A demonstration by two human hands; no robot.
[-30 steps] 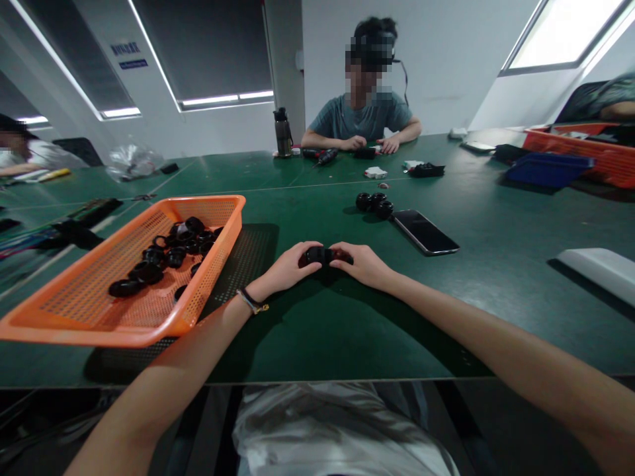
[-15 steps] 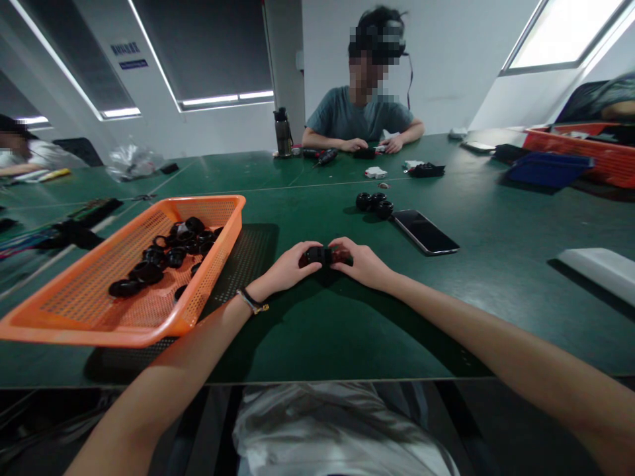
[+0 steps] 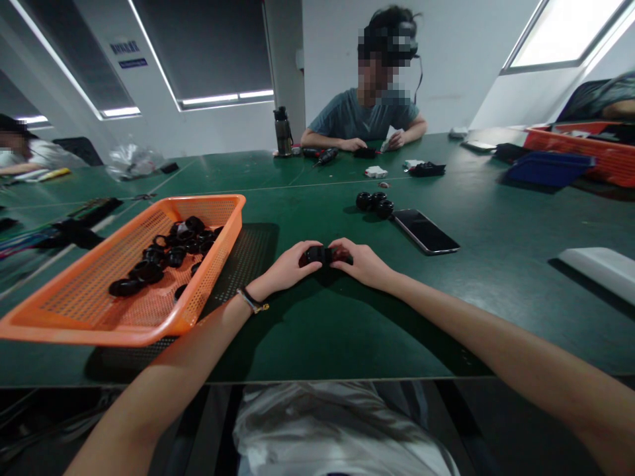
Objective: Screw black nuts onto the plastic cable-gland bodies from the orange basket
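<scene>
Both my hands meet over the green table (image 3: 347, 330), gripping one small black round part (image 3: 317, 254) between them. My left hand (image 3: 288, 268) holds its left side, and my right hand (image 3: 361, 263) holds its right side, where a hint of red shows under the fingers. To the left, an orange mesh basket (image 3: 89, 311) holds several black rings and caps (image 3: 163, 254). Three finished-looking black round parts (image 3: 374, 202) sit grouped beyond my hands.
A black phone (image 3: 425, 231) lies right of the grouped parts. A person sits across the table with hands by a dark tool (image 3: 327, 156) and a bottle (image 3: 283, 132). Blue (image 3: 548, 168) and orange trays (image 3: 590, 149) stand far right; a white flat object (image 3: 598, 268) lies near right.
My hands have hardly moved; the right fingers shifted slightly on the black part. The person across the table has sat up and drifted to the right.
</scene>
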